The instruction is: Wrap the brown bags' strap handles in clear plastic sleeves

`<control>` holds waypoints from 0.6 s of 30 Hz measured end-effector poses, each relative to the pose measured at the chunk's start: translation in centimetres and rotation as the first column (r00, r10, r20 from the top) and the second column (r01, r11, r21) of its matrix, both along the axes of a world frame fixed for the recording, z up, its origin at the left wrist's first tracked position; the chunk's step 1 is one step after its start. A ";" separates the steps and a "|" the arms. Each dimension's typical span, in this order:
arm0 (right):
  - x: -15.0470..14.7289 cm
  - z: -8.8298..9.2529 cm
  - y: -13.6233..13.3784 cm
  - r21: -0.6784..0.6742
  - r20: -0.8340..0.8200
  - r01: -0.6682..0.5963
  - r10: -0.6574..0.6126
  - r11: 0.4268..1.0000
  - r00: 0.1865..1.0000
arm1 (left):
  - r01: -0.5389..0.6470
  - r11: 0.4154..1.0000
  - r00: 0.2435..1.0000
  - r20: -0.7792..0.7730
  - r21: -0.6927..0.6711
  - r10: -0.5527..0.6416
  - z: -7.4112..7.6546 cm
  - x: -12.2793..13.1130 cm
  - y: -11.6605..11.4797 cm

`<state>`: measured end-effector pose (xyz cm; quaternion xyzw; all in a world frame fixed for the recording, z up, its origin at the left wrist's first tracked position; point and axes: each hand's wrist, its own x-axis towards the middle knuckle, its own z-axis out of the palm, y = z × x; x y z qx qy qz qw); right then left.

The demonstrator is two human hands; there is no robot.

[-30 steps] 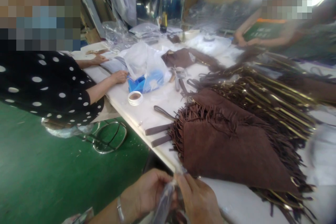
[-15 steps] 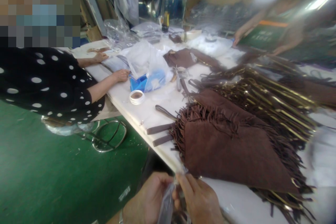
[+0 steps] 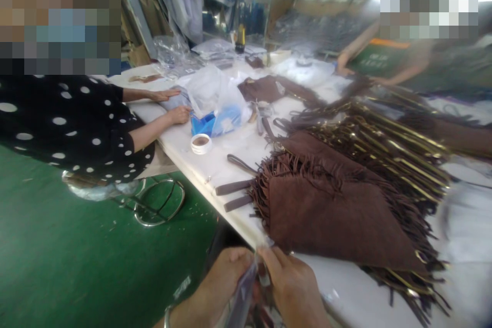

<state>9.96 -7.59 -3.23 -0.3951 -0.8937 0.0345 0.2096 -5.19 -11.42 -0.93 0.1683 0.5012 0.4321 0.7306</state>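
Observation:
At the bottom centre, my left hand (image 3: 226, 279) is closed on a narrow strip of clear plastic film (image 3: 243, 294) that hangs down between my wrists. My right hand (image 3: 294, 284) is closed on the film's top end, its fingertips close to those of my left. Both hands are at the near edge of the white table (image 3: 226, 164). Just beyond them lies a stack of brown fringed suede pouches (image 3: 330, 220) with wrist straps and gold zips. What lies below my right palm is blurred.
A co-worker in a polka-dot top (image 3: 77, 123) is at the left edge, hands on the table. Another person in a green apron (image 3: 386, 56) works at the far right. A white round tub (image 3: 201, 144), a blue tape dispenser (image 3: 203, 123) and a metal-ringed stool (image 3: 159, 200) are around.
My hands keep nearly the same place, still pinching the film, with the fingers slightly shifted. The left co-worker's far hand has reached further right over the table.

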 end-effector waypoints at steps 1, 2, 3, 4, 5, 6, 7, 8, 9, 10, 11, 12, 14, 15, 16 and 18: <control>-0.1 0.2 0.1 -0.014 0.000 0.002 -0.002 1.000 1.000 | 0.028 1.000 1.000 -0.011 0.012 -0.028 0.1 -0.3 0.0; -0.1 0.4 0.2 -0.039 0.000 0.003 -0.003 0.999 1.000 | 0.049 0.998 0.999 -0.021 0.026 -0.049 0.2 -0.5 0.0; -0.2 0.7 0.3 -0.077 -0.003 -0.001 0.001 0.997 1.000 | 0.063 0.997 0.998 -0.028 0.033 -0.062 0.3 -0.7 0.1; -0.1 1.1 0.4 -0.129 -0.013 -0.003 0.002 0.992 1.000 | 0.070 0.997 0.997 -0.025 0.028 -0.069 0.3 -0.9 0.2; 0.0 1.6 0.5 -0.199 -0.024 -0.008 0.003 0.980 1.000 | 0.071 0.997 0.997 -0.006 0.013 -0.071 0.3 -1.1 0.3; 0.1 2.1 0.6 -0.280 -0.041 -0.020 0.009 0.960 0.999 | 0.070 0.997 0.997 0.035 -0.014 -0.069 0.3 -1.2 0.5; 0.3 2.7 0.7 -0.362 -0.068 -0.043 0.019 0.931 0.997 | 0.068 0.996 0.994 0.092 -0.050 -0.063 0.3 -1.3 0.6; 0.6 3.2 0.8 -0.435 -0.107 -0.072 0.028 0.897 0.994 | 0.069 0.994 0.986 0.157 -0.087 -0.055 0.2 -1.3 0.8; 0.8 3.6 0.8 -0.497 -0.150 -0.102 0.030 0.862 0.988 | 0.074 0.990 0.975 0.217 -0.118 -0.047 0.1 -1.3 1.0; 1.0 4.0 0.9 -0.551 -0.190 -0.128 0.025 0.825 0.981 | 0.081 0.987 0.964 0.261 -0.140 -0.042 0.0 -1.3 1.1; 1.1 4.3 0.9 -0.598 -0.218 -0.139 0.007 0.790 0.976 | 0.086 0.984 0.957 0.288 -0.153 -0.039 -0.2 -1.3 1.2; 1.1 4.5 1.0 -0.635 -0.231 -0.132 -0.024 0.761 0.973 | 0.089 0.984 0.951 0.307 -0.154 -0.038 -0.4 -1.3 1.2; 0.9 4.7 0.9 -0.681 -0.221 -0.089 -0.088 0.726 0.971 | 0.089 0.987 0.939 0.341 -0.135 -0.038 -0.9 -1.3 1.2; 0.7 4.6 0.9 -0.689 -0.212 -0.068 -0.112 0.722 0.971 | 0.087 0.988 0.931 0.362 -0.125 -0.036 -1.1 -1.3 1.1; 0.5 4.6 0.9 -0.690 -0.205 -0.051 -0.127 0.722 0.971 | 0.086 0.989 0.921 0.388 -0.117 -0.034 -1.3 -1.4 1.0; 0.1 4.4 0.8 -0.682 -0.186 -0.029 -0.136 0.730 0.973 | 0.095 0.988 0.897 0.441 -0.125 -0.030 -1.5 -1.4 0.9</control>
